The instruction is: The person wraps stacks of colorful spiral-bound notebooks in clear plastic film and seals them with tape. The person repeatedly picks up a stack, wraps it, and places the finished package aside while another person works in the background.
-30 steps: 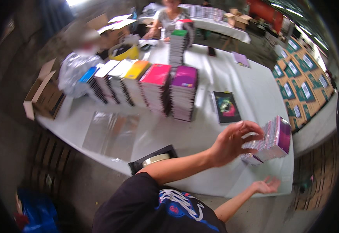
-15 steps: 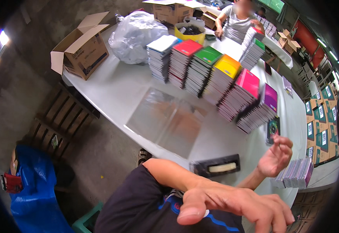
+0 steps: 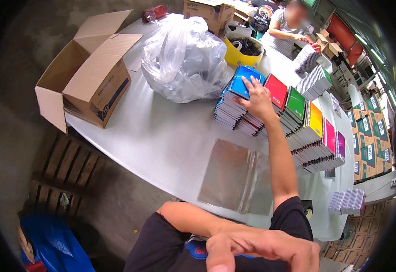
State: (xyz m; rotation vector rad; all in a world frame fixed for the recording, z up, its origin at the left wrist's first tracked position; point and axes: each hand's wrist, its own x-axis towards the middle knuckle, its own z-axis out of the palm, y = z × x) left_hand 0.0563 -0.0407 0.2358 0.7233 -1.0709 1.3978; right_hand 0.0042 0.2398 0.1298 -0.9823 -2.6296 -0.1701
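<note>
My right hand reaches across the table to a blue spiral notebook on top of the leftmost stack. Its fingers are spread on the cover, the thumb by the near edge. In a row to the right stand stacks topped by a red notebook, a green notebook, a yellow notebook, a pink notebook and a purple one. My left hand hovers low in front of my body, thumb apart from the bent fingers, nothing seen in it; some fingertips are cut off or hidden.
A clear plastic sheet lies on the white table. Behind it are a full plastic bag, an open carton and a yellow tub. More notebooks stand at right. Across the table sits another person.
My right hand has moved from the right side, far and left onto the blue notebook. The left hand stays low, shifted slightly left. The whole view has turned.
</note>
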